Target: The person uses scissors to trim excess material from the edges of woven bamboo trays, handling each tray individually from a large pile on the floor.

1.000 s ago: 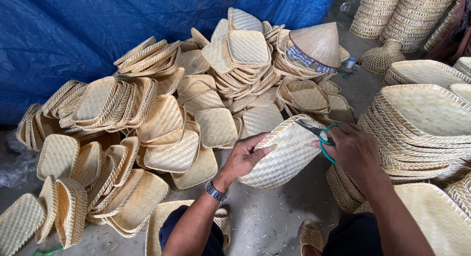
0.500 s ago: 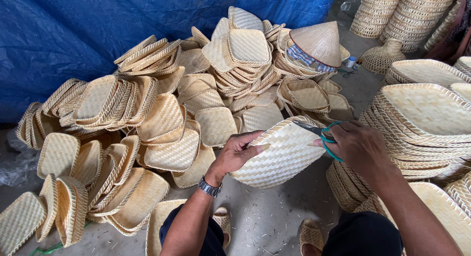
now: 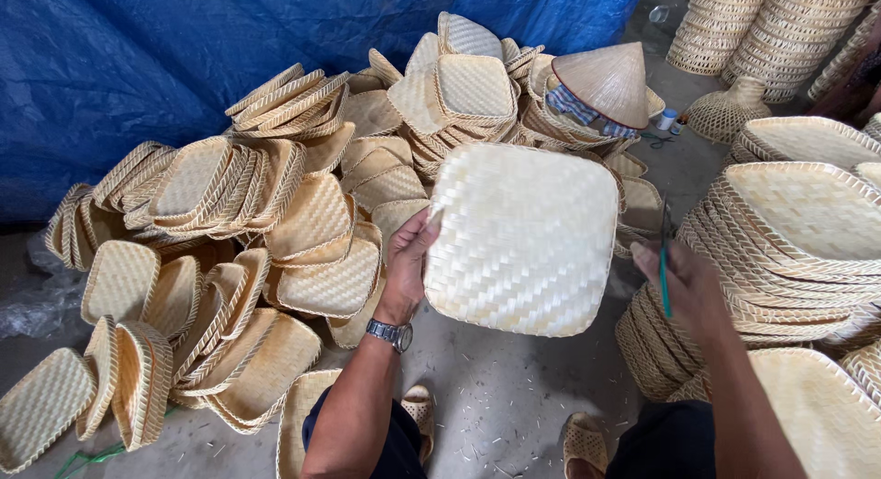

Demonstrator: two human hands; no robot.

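My left hand (image 3: 405,259) now grips the woven tray (image 3: 521,240) by its edge, turned up flat toward me since a moment ago; my right hand (image 3: 684,286), just beside it, has come off, clenched around the scissors (image 3: 663,259), so trimming seems paused for checking.

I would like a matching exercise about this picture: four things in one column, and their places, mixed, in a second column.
Things:
1. square woven bamboo tray
2. green-handled scissors
3. conical straw hat
4. silver wristwatch

Places:
A. on the left wrist
B. on the far tray pile
C. in the right hand
D. held up by the left hand

Pairs: 1-D, 2-C, 3-B, 4-A
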